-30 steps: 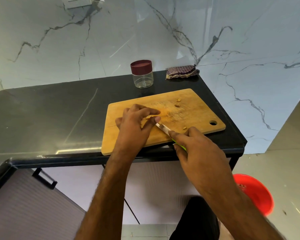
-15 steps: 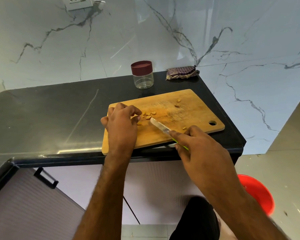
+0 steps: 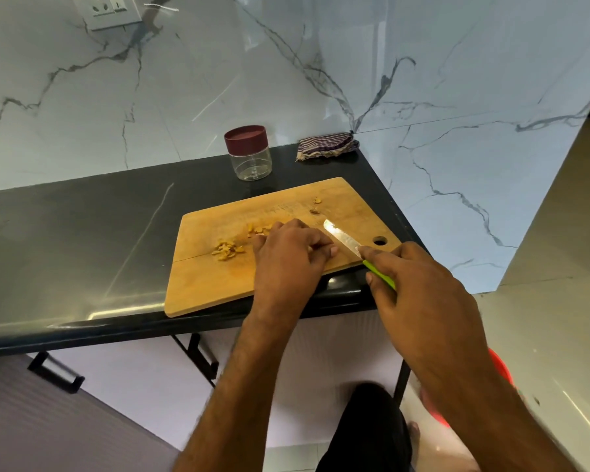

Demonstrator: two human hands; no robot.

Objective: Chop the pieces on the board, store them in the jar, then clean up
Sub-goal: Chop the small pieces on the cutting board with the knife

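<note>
A wooden cutting board (image 3: 215,287) lies on the black counter. A small pile of chopped tan pieces (image 3: 226,250) sits at its left middle. A few more pieces (image 3: 258,229) lie just left of my left hand, and two stray pieces (image 3: 315,206) near the far edge. My left hand (image 3: 286,264) rests on the board with fingers curled down, pinching a small pale piece beside the blade. My right hand (image 3: 419,298) grips the green handle of a knife (image 3: 341,237), whose blade points up-left over the board. The clear jar (image 3: 251,158), maroon lid on, stands behind the board.
A striped cloth (image 3: 326,146) lies at the counter's back right corner against the marble wall. The board's near edge hangs close to the counter edge (image 3: 116,330). A red bucket (image 3: 501,369) stands on the floor at the right, partly hidden by my arm.
My left hand swept pieces left into a pile, then came back right beside the blade. The knife shifted right along the board.
</note>
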